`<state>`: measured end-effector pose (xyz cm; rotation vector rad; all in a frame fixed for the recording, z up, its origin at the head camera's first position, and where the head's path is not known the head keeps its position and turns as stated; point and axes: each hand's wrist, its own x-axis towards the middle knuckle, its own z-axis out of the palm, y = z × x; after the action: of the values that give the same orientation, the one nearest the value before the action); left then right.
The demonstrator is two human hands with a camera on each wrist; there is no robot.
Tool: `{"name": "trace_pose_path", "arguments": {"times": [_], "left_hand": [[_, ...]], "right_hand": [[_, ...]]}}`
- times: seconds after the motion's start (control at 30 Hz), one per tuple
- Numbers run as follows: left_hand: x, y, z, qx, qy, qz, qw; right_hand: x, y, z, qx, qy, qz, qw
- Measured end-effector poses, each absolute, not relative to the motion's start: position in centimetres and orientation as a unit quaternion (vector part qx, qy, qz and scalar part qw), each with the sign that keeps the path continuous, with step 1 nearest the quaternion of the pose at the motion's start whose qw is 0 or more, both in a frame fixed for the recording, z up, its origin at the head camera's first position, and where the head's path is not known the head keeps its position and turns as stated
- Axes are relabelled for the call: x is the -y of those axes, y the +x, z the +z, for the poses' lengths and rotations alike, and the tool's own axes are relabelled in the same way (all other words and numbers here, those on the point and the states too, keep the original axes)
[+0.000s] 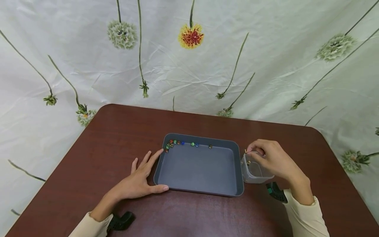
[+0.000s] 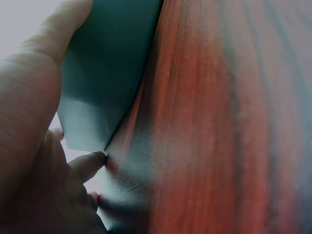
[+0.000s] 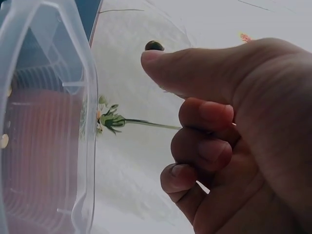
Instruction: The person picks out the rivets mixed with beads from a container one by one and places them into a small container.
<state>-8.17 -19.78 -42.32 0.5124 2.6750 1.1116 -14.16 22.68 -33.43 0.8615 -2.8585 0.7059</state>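
A grey rectangular tray [image 1: 198, 168] lies on the table, with several coloured glass marbles [image 1: 182, 143] gathered along its far edge and far left corner. My left hand [image 1: 137, 182] is spread at the tray's left side, index fingertip at the left rim and thumb at the near corner. To the right of the tray stands a clear plastic container [image 1: 256, 180] with small gold-toned round pieces [image 1: 248, 162] inside. Over its far rim, my right hand [image 1: 272, 158] pinches a small dark marble [image 3: 154, 46] at the thumb tip; its other fingers are curled in.
Everything stands on a dark reddish-brown wooden table [image 1: 118, 131]. Behind the table hangs a pale cloth [image 1: 165, 65] printed with flowers. The container sits close against the tray's right wall.
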Motion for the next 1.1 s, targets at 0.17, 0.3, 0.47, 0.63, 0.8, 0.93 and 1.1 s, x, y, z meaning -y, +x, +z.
{"name": "trace_pose_path", "arguments": {"times": [0.17, 0.3, 0.47, 0.63, 0.8, 0.93, 1.1], "left_hand": [[19.8, -8.2, -42.3, -0.905, 0.171, 0.376, 0.100], [19.7, -8.2, -42.4, -0.905, 0.171, 0.377, 0.100], [19.7, -8.2, -42.5, -0.904, 0.170, 0.378, 0.100], [19.7, -8.1, -42.5, -0.905, 0.169, 0.378, 0.098], [19.7, -8.1, -42.4, -0.906, 0.169, 0.377, 0.097], [19.7, -8.1, -42.5, -0.905, 0.173, 0.377, 0.096], [19.7, -8.1, -42.5, -0.904, 0.173, 0.379, 0.095]], "right_hand": [[-23.1, -14.4, -33.4, 0.936, 0.270, 0.223, 0.023], [-23.5, -14.5, -33.4, 0.940, 0.262, 0.217, 0.017], [-23.7, -14.4, -33.5, 0.943, 0.255, 0.212, 0.015], [-23.7, -14.4, -33.5, 0.945, 0.255, 0.207, 0.015], [-23.7, -14.4, -33.4, 0.949, 0.245, 0.197, 0.013], [-23.8, -14.2, -33.4, 0.951, 0.237, 0.198, 0.008], [-23.9, -14.1, -33.4, 0.951, 0.234, 0.202, 0.004]]}}
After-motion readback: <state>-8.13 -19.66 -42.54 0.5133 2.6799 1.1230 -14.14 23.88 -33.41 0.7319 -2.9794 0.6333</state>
